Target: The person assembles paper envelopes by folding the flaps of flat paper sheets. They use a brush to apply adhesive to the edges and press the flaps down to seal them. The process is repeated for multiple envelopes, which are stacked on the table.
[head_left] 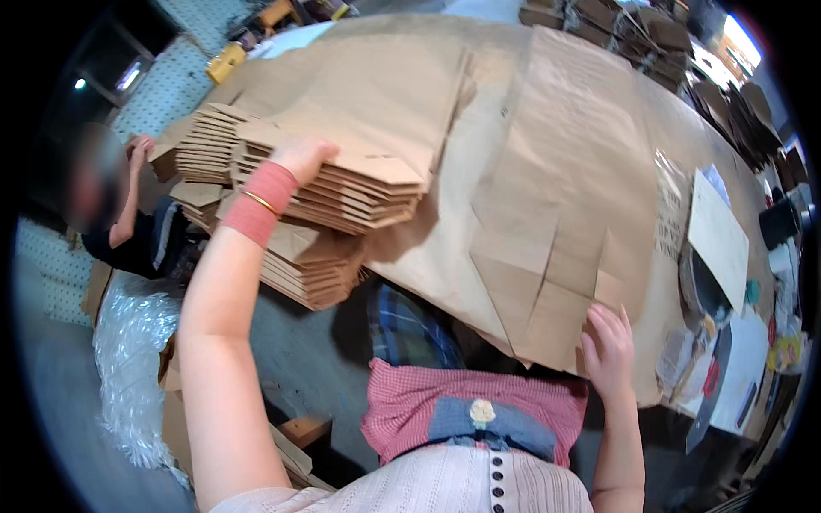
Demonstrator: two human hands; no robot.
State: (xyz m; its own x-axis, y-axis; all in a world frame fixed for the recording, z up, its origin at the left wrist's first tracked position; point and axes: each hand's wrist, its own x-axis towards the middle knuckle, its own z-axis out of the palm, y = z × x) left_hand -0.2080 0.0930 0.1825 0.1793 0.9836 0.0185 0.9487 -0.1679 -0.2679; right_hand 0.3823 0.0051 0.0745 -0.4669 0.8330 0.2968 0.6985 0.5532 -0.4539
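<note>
Steadying the flat brown paper sheet [547,256] with splayed right hand [609,349], left hand [301,158] grasps the stacked folded brown paper bags [342,192]; best lifted level to avoid slippage.

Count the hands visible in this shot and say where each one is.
3. The left hand rests on the stack of folded brown paper bags; the right hand presses the flat paper bag; a co-worker's hand is far left.

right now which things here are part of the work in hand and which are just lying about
In hand:
- left hand on the stack of folded brown paper bags
- right hand on the flat brown paper bag

Lying about:
- white paper sheet
- bundled bags at the far edge
- bubble wrap
</note>
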